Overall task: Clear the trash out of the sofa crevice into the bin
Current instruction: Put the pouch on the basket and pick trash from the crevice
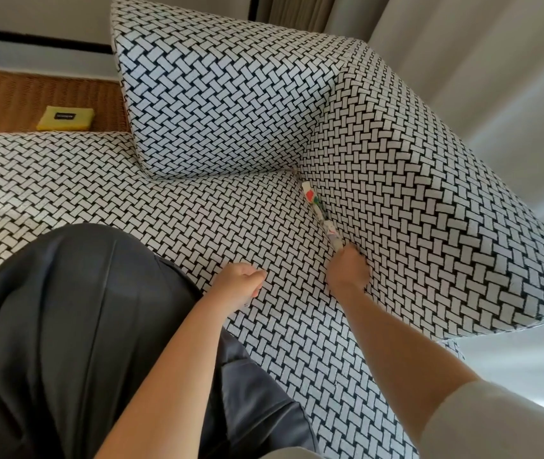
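Crumpled trash wrappers (311,197), white with red and green print, stick out of the crevice between the sofa seat (198,220) and the armrest cushion (413,180). My right hand (346,270) is at the near end of that crevice, its fingers curled down around the lower wrapper piece (332,235). My left hand (241,286) rests on the seat a little to the left, fingers loosely curled, holding nothing. No bin is in view.
A back cushion (217,94) leans at the rear of the seat. My dark trouser leg (65,326) covers the left part of the seat. A yellow box (65,118) lies on a wicker surface (6,101) behind the sofa. Pale curtains (479,61) hang at right.
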`<state>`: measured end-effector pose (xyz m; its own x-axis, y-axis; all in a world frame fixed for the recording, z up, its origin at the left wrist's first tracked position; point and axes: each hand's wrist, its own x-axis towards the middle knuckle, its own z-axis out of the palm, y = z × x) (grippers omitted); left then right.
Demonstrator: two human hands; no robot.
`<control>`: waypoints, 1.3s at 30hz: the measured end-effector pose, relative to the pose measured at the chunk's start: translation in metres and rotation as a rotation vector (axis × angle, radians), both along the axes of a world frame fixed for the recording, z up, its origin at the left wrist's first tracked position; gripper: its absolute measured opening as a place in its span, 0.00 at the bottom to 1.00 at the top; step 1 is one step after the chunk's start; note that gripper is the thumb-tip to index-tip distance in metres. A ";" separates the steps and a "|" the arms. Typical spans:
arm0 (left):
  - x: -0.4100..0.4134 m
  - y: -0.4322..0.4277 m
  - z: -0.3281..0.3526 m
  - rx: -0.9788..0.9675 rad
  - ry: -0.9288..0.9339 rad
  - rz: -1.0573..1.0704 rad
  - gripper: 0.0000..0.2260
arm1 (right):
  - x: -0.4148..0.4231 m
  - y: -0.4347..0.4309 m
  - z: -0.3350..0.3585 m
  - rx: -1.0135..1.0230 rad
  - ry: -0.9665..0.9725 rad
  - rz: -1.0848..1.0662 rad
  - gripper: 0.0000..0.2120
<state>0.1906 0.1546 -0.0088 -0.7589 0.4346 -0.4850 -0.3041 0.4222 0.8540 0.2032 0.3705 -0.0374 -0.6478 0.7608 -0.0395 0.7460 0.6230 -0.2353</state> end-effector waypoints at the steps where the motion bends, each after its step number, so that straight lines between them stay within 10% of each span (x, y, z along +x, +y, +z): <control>1: 0.000 0.000 0.000 0.002 -0.006 0.003 0.08 | 0.002 0.001 -0.002 0.000 0.029 0.006 0.10; 20: -0.008 0.011 -0.004 0.091 -0.161 0.080 0.10 | 0.037 -0.038 -0.013 -0.335 0.400 0.135 0.13; 33: -0.003 0.002 0.010 0.204 -0.169 0.329 0.16 | 0.029 -0.129 0.022 -0.995 0.436 0.533 0.16; 39: -0.004 0.001 0.009 0.169 -0.113 0.519 0.07 | 0.024 -0.110 0.021 -0.846 0.524 0.306 0.10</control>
